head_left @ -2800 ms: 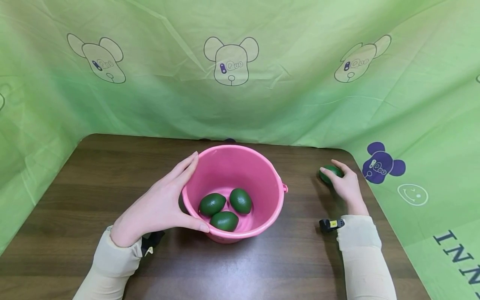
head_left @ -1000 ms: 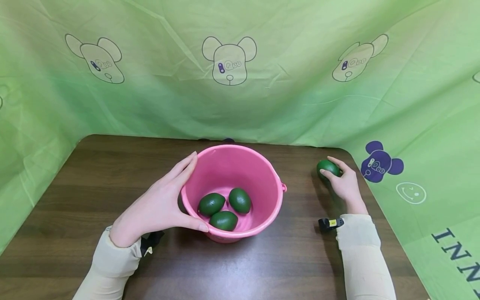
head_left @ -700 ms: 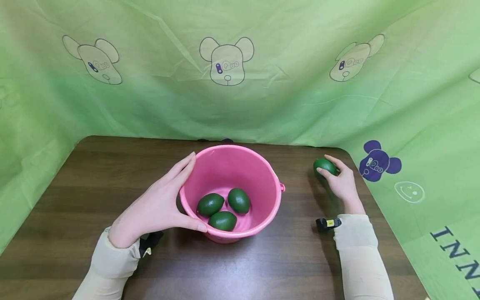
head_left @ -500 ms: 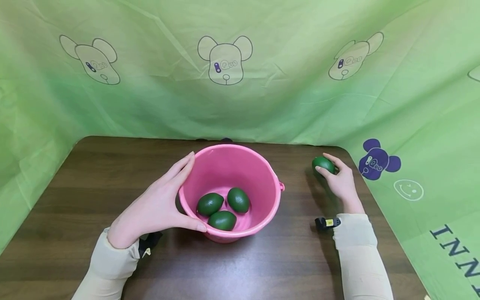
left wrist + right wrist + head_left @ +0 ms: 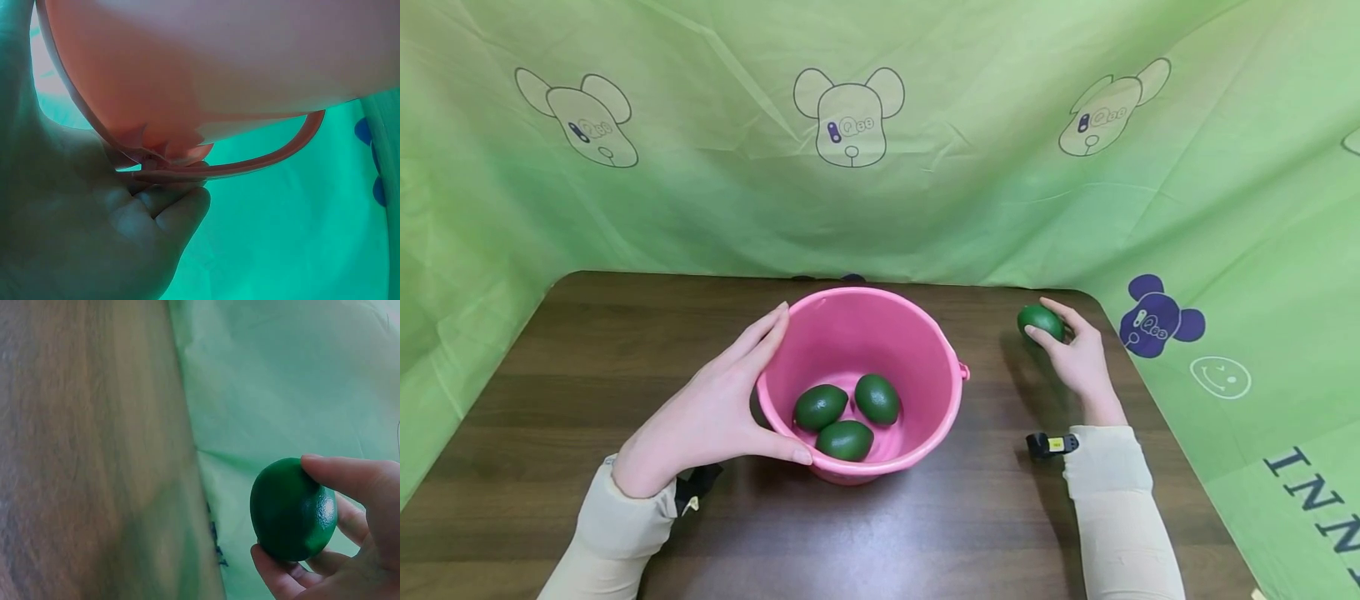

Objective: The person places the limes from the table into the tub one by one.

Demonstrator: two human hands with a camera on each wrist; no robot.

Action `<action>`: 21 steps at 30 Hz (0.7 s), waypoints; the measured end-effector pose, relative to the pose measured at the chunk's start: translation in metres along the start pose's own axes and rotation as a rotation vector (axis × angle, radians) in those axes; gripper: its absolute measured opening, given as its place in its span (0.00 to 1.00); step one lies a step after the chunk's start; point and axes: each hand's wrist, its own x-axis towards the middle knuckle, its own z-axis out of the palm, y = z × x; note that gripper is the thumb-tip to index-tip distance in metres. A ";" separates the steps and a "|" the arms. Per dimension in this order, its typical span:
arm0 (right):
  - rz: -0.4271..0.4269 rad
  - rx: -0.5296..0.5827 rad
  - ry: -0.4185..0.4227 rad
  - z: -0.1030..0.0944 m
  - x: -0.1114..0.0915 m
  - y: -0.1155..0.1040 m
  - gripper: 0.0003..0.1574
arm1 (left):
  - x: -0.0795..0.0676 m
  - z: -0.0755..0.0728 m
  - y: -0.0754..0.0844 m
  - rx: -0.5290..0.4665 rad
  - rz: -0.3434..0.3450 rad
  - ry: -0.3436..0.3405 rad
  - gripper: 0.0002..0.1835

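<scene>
A pink bucket (image 5: pixel 850 375) stands mid-table in the head view, with three dark green limes (image 5: pixel 877 399) lying on its bottom. My left hand (image 5: pixel 711 412) grips the bucket's left side, thumb along the near rim and fingers at the far rim. In the left wrist view, the bucket's handle (image 5: pixel 262 164) runs past the curled fingers of that hand. To the right of the bucket, my right hand (image 5: pixel 1078 358) pinches another lime (image 5: pixel 1040 322) between thumb and fingers. The right wrist view shows this lime (image 5: pixel 290 509) held above the table.
The brown wooden table (image 5: pixel 940 533) has rounded far corners. A green printed cloth (image 5: pixel 715 208) hangs behind it and along both sides. A small handle lug (image 5: pixel 965 372) juts from the bucket's right side.
My right hand has raised its lime off the table and carried it slightly left and away from me. The left hand keeps its grip on the bucket, and the view has shifted slightly.
</scene>
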 end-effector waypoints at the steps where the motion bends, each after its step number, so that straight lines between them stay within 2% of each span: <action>1: -0.005 0.003 -0.001 0.000 0.000 -0.001 0.36 | 0.000 0.000 0.000 0.002 0.001 0.000 0.77; 15: -0.069 0.062 0.007 0.003 0.000 -0.022 0.35 | 0.000 -0.001 0.001 0.023 -0.002 -0.004 0.77; 21: -0.096 0.080 0.016 0.005 -0.001 -0.033 0.35 | 0.001 -0.001 0.000 0.027 0.023 0.002 0.77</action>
